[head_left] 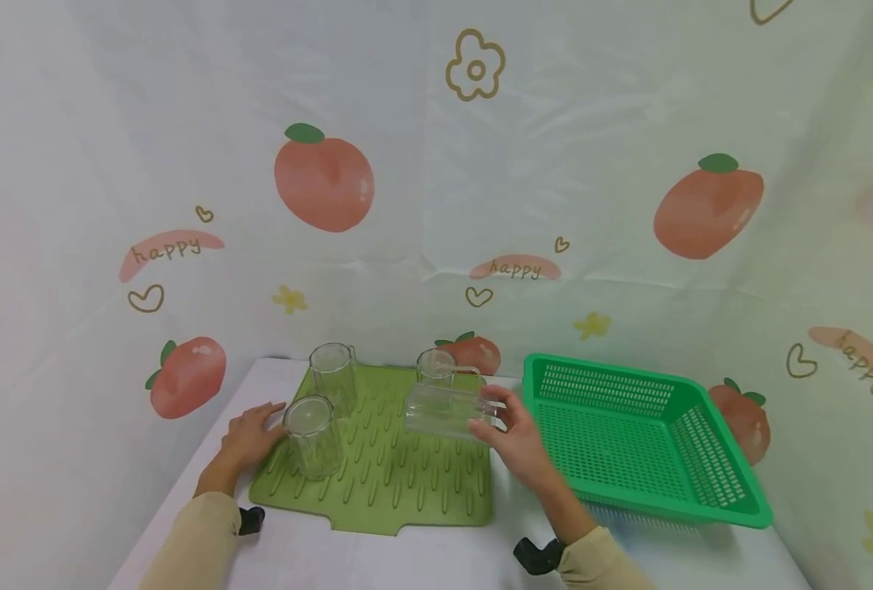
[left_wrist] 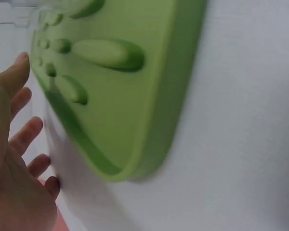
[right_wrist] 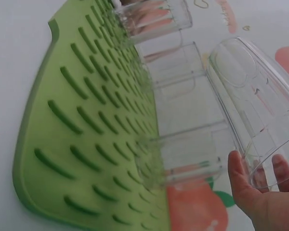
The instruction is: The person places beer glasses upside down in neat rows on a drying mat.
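My right hand grips one end of a clear glass mug, which lies sideways in the air above the right part of a green drying mat. In the right wrist view the thumb and fingers are on the near end of that mug. My left hand is at the mat's left edge, beside a front glass mug that stands on the mat. Its fingers look loosely spread in the left wrist view, with nothing held. Another mug stands behind, and one more is at the back right.
A green plastic basket with perforated walls stands to the right of the mat. White cloth covers the table. Behind it hangs a white curtain printed with red fruit. Raised ridges cover the mat's surface.
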Motion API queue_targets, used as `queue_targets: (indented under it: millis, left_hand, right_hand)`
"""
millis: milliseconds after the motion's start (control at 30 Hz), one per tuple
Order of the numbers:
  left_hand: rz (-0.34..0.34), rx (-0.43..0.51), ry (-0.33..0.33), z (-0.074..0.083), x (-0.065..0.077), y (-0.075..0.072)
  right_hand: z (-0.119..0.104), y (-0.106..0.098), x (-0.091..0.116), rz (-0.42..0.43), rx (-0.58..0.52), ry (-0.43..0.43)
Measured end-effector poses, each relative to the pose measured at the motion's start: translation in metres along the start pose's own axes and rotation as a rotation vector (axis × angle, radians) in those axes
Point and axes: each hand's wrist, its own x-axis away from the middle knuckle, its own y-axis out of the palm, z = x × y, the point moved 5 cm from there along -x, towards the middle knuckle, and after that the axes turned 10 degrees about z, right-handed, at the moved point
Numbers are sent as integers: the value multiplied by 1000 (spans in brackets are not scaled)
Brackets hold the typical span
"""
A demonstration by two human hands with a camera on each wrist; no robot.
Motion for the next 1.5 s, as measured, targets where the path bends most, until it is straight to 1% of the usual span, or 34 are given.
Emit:
queue_targets:
  millis: [167,233,267,400,500,567,667,733,833,900,1000,1133,1267,1333,1367,1400,1500]
  left_hand:
    - [65,118,1,5,-3,-16]
    - [109,156,18,10,-4,-26]
    - [123,181,15,13,-5,-31]
    - [226,254,43,27,-4,-53]
    - [286,289,76,45,-1,-70]
    - [310,314,106,62,3,-79]
    - [320,343,156,90,11,-90]
    - [315,358,194,108,16,-93]
    - [288,375,255,131,22,-91]
    - [269,382,297,145,25,-88]
    - [217,410,349,164,29,-79]
    - [149,412,411,182,36,-63]
    - [105,391,511,199,46,-47]
    - [76,406,540,204,51,-39]
    - [60,418,549,206,53,-34]
    - [41,431,542,207,55,-30]
    - [-24,476,498,207,59,-18]
  right_hand:
    - [7,11,1,-8,12,26]
    - [9,14,2,-12,10,31]
    - [10,16,3,-16,9,35]
    - [15,20,4,-28,21,30]
    - [18,23,4,-29,31,19]
    - [19,24,5,-24,34,16]
    - [21,25,5,-24,16,19]
    - [23,26,6,-24,12,27]
    - [26,27,5,-18,3,45]
    - [27,27,5,-12,-1,54]
    - [28,27,5,-9,-9,61]
    - [28,28,6,-20,-17,56]
    - [26,28,8,-30,-19,46]
    - [25,27,9,-30,-18,40]
    - [25,27,9,-27,-19,41]
    - [25,27,9,-26,-18,41]
    - [25,28,9,-27,-27,48]
